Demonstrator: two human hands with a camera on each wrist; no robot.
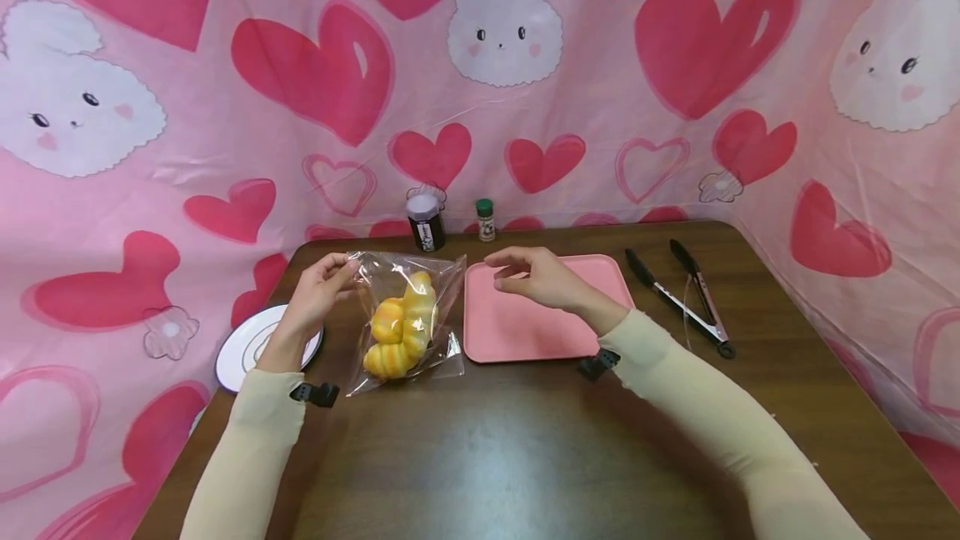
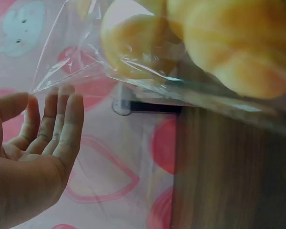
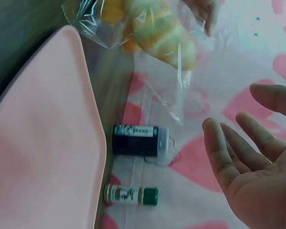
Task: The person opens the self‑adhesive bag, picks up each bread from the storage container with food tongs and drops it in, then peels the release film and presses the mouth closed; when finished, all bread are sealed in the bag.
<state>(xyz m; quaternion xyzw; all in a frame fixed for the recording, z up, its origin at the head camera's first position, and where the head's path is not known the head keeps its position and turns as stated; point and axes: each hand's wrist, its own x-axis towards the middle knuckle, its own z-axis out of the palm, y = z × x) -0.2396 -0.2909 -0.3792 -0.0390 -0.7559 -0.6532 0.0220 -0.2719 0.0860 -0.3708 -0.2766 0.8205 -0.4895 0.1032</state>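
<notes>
A clear plastic bag (image 1: 442,348) with several yellow-orange bread rolls (image 1: 405,327) in it hangs from my left hand (image 1: 317,294). In the left wrist view, thumb and forefinger pinch the bag's corner while the other fingers stay loosely extended. My right hand (image 1: 542,277) is over the pink tray (image 1: 495,327), to the right of the bag. Its fingers are relaxed with nothing between them, and the right wrist view shows a gap between the fingertips (image 3: 209,125) and the bag's upper corner.
At the left table edge lies a white plate (image 1: 240,352). A dark jar with a pale lid (image 1: 426,225) and a small green-capped spice bottle (image 1: 486,222) stand along the back. Black-tipped tongs (image 1: 684,298) lie right of the tray. A heart-and-rabbit cloth (image 1: 480,115) hangs behind.
</notes>
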